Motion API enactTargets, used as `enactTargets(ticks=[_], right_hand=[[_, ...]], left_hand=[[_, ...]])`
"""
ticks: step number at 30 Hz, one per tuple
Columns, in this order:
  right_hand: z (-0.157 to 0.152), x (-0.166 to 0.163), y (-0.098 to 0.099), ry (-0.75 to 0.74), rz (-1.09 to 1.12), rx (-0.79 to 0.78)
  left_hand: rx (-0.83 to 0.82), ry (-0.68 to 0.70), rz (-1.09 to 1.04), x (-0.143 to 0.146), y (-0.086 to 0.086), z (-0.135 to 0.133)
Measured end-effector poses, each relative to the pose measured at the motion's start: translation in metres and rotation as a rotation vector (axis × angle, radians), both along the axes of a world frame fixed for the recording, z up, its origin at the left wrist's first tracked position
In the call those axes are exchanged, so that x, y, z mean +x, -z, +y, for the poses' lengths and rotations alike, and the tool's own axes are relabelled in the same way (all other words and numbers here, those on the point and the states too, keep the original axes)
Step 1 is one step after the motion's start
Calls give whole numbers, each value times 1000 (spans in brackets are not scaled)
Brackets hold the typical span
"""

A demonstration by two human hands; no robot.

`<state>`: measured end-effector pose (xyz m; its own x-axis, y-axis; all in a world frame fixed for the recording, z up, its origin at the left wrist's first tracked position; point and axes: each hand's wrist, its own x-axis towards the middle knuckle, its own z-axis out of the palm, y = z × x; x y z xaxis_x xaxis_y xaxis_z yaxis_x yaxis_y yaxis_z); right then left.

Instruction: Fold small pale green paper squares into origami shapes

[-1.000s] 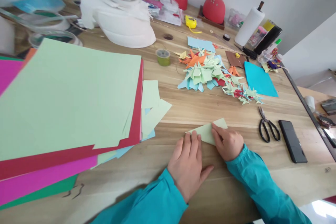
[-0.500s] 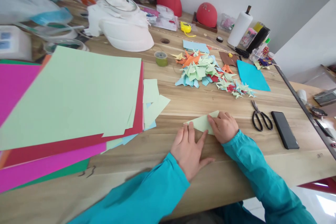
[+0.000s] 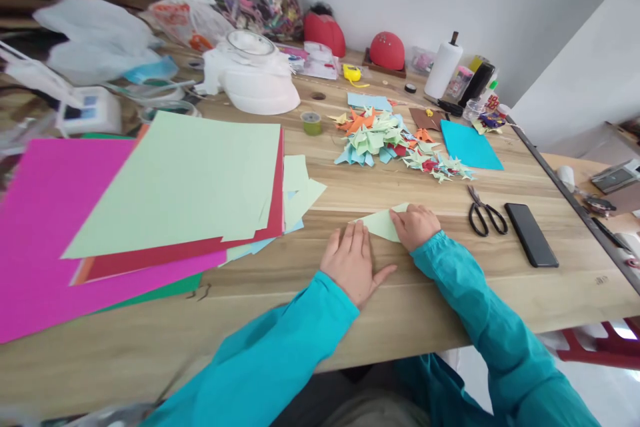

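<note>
A small pale green folded paper [image 3: 381, 223] lies flat on the wooden table [image 3: 450, 293] in front of me. My left hand [image 3: 353, 265] rests flat beside it, fingers stretched out, fingertips at the paper's left tip. My right hand [image 3: 415, 226] sits on the paper's right end with curled fingers pressing it down. Both arms wear teal sleeves.
A stack of large coloured sheets [image 3: 150, 207] fills the left. A heap of folded paper shapes [image 3: 390, 140] lies beyond, with a blue sheet [image 3: 470, 145], scissors [image 3: 483, 213] and a black phone [image 3: 531, 243] to the right. A white form [image 3: 253, 83], bags and a paper-towel roll [image 3: 443, 67] stand at the back.
The view has pulled back and tilted up, showing more of the table's far side. Both hands stay on the green paper in about the same pose.
</note>
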<state>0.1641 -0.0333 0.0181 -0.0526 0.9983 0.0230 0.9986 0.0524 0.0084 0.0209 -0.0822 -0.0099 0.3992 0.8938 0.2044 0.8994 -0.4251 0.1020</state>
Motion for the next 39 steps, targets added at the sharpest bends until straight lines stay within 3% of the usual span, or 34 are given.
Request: enactTargets(ticks=[6,19,25,34,39], right_hand=[[-1,0,2,-10,1,22],[2,-1,2,109,52,-91],[-1,-1,2,71,18,-44],[-3,0,3,57,12,-46],[-4,0,2,50,-3,-38]], left_hand=[[42,-94,-7,-8,0,4],[77,64,-4,-23,-1,68],[59,138,39,-31,3,70],[-18,245,75,-41,-6,68],[12,142,70,-38,0,67]])
